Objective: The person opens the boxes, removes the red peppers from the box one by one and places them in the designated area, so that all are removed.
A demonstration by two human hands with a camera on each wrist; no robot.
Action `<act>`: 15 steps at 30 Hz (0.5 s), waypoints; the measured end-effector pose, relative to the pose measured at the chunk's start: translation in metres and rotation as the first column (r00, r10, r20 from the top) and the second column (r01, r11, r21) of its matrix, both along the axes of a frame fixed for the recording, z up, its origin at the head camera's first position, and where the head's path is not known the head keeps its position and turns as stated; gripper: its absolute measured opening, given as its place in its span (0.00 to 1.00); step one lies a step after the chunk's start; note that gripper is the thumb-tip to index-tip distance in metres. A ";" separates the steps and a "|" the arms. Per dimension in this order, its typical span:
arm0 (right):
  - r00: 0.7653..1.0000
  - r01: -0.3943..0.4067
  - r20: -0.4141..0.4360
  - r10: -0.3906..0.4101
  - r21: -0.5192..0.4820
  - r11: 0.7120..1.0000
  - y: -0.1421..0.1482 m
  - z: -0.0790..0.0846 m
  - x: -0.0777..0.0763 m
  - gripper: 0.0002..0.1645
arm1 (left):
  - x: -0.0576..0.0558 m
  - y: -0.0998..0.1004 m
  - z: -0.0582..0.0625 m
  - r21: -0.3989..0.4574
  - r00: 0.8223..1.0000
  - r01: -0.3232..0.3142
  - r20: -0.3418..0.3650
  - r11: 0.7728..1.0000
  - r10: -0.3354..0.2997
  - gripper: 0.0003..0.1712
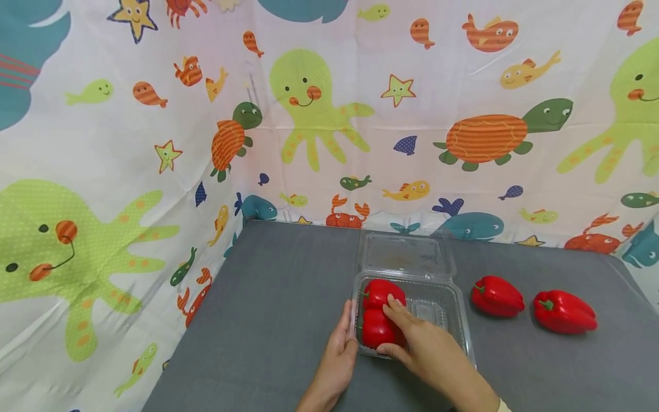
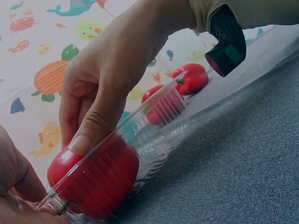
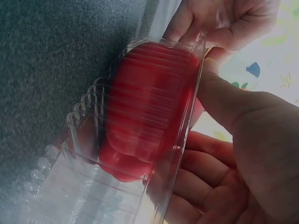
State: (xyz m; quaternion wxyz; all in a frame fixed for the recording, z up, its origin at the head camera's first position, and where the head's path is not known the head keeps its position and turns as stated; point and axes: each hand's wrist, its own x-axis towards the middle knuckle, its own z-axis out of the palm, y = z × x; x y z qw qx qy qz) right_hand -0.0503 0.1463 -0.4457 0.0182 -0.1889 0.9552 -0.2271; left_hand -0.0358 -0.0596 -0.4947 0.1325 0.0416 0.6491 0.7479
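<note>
Two red bell peppers lie side by side in the left half of a clear plastic container (image 1: 465, 320), stems toward its left wall. My right hand (image 1: 432, 349) grips the front bell pepper (image 1: 380, 329), thumb on its near side and fingers reaching over where it meets the back bell pepper (image 1: 381, 292). My left hand (image 1: 334, 355) holds the container's left side, with the rim between thumb and fingers. Through the clear wall, the right wrist view shows the red pepper (image 3: 145, 102) low inside. Part of the front pepper is hidden under my right hand.
The container's hinged lid (image 1: 404, 254) lies folded back behind it. To the right on the grey tablecloth (image 1: 278, 297) are two more red bell peppers, a nearer one (image 1: 497, 296) and a farther one (image 1: 564, 312). A cloth printed with sea animals (image 1: 329, 194) hangs behind and to the left.
</note>
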 end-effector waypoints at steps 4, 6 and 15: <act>0.999 0.001 -0.047 -0.001 -0.001 1.000 0.000 -0.001 0.001 0.50 | -0.001 0.001 -0.001 -0.007 1.000 -0.005 -0.009 1.000 0.005 0.41; 0.997 -0.001 -0.072 0.001 -0.001 1.000 0.000 -0.001 0.001 0.49 | -0.002 0.001 -0.001 -0.002 1.000 -0.004 -0.016 1.000 0.004 0.41; 0.995 0.022 -0.100 -0.022 -0.003 1.000 -0.001 -0.003 0.003 0.54 | 0.000 0.001 -0.005 0.024 1.000 0.004 -0.006 1.000 -0.004 0.43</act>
